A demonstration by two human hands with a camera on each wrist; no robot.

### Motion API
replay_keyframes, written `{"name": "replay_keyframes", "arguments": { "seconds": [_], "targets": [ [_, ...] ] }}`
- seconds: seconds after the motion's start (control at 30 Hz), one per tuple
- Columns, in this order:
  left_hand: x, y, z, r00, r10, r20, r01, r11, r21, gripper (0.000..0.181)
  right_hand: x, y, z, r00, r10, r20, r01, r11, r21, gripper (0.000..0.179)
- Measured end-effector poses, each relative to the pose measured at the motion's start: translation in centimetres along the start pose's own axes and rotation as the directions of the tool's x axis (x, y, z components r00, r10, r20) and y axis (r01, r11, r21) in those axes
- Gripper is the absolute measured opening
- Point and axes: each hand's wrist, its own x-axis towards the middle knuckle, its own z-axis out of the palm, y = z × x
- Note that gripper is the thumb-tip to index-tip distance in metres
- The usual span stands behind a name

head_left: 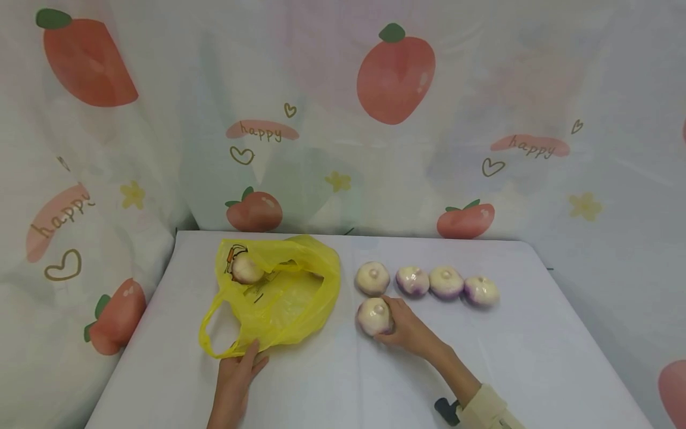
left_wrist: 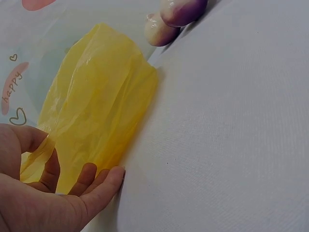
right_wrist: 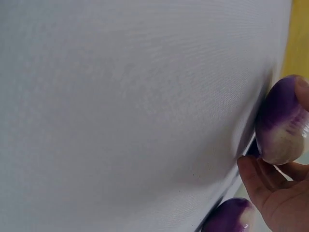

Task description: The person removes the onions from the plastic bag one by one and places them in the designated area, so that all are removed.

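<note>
A yellow plastic bag (head_left: 289, 310) lies on the table at left, its mouth turned toward me and one handle loop spread out. Inside its mouth sits a round white turnip (head_left: 247, 269). My left hand (head_left: 236, 375) pinches the bag's near edge; in the left wrist view the thumb and a finger hold the yellow film (left_wrist: 96, 101). My right hand (head_left: 409, 328) grips a purple-and-white turnip (head_left: 373, 317), fingers and thumb around its right side. The right wrist view shows this turnip (right_wrist: 280, 125) close to the tabletop.
Several more glossy turnips (head_left: 446, 282) stand in a row behind and right of my right hand, the leftmost turnip (head_left: 372, 278) just behind the held one. The white table (head_left: 321, 393) ends at a patterned curtain (head_left: 332, 137) behind and at the sides.
</note>
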Motion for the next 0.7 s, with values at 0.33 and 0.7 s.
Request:
{"name": "replay_keyframes", "arguments": {
  "seconds": [0.33, 0.7],
  "targets": [
    [0.0, 0.0, 0.0, 1.000, -0.015, -0.006, 0.015, 1.000, 0.002, 0.054, -0.1, -0.2, -0.2, 1.000, 0.024, 0.017, -0.024, 1.000, -0.003, 0.093],
    [0.4, -0.3, 0.1, 0.999, -0.019, -0.028, 0.018, 1.000, -0.003, 0.052, 0.9, -1.0, -0.8, 0.975, -0.117, -0.188, 0.123, 0.992, 0.022, 0.079]
  ]
}}
